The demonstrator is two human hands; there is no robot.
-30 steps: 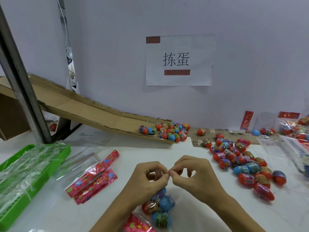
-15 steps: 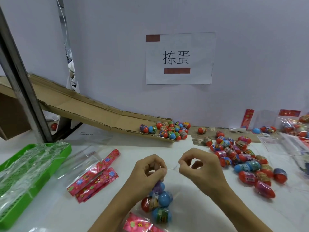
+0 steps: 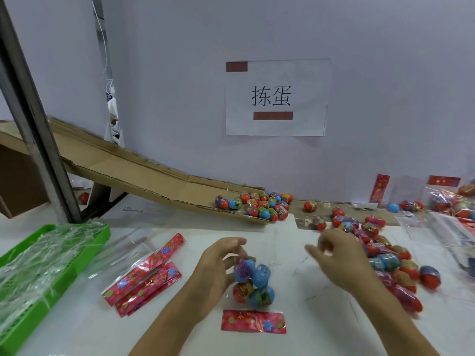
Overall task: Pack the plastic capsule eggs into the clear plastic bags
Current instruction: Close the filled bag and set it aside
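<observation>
A clear plastic bag (image 3: 253, 281) with a red flowered header card (image 3: 253, 321) lies near the front of the white table, filled with several blue, purple and red capsule eggs. My left hand (image 3: 218, 268) is at the bag's left side, fingers curled over its top end and holding it. Off the bag and blurred, my right hand (image 3: 339, 260) hovers to the right with fingers loosely spread, holding nothing, at the edge of a pile of loose eggs (image 3: 385, 263). More eggs (image 3: 259, 204) sit at the foot of the cardboard ramp (image 3: 133, 170).
Empty clear bags with red headers (image 3: 144, 278) lie left of my left hand. A green tray (image 3: 97, 237) of clear plastic stands at the far left beside a metal post (image 3: 38, 119). Filled bags (image 3: 452, 201) are stacked at the far right by the wall.
My hands, which pinched the bag's mouth together, have come apart. The right hand has let go and swung right toward the loose eggs. The left hand stays with the bag.
</observation>
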